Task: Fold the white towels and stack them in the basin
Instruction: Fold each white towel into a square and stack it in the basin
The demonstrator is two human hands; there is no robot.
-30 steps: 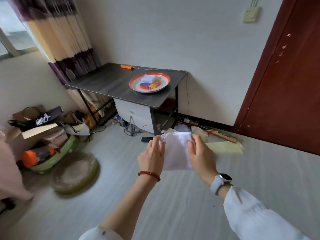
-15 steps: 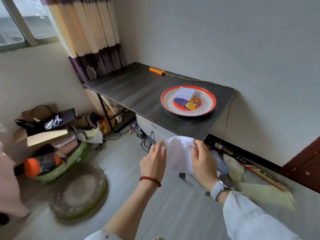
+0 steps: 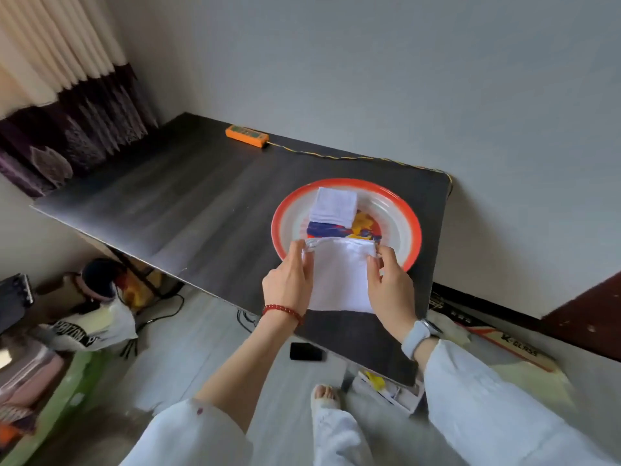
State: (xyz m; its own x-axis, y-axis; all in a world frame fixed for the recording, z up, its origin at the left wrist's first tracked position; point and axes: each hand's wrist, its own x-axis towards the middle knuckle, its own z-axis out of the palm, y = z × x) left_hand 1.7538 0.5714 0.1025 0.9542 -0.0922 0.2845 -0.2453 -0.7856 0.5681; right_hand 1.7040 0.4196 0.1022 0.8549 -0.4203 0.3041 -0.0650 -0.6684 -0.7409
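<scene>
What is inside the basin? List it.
The basin holds one folded white towel lying on its painted bottom. The held towel, gripped by both hands, covers the near rim; anything beneath is hidden.

— What does the person wear?
— White loose sleeves on both arms and white trousers. The left wrist has a red bead bracelet [image 3: 283,312].
— And the right one?
— A watch with pale band [image 3: 416,340]. One bare foot [image 3: 325,397] shows below.

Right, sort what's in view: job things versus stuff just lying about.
Job: held towel, left hand, right hand, folded towel, basin.
Lying about: power strip, phone, curtain, bag.
</scene>
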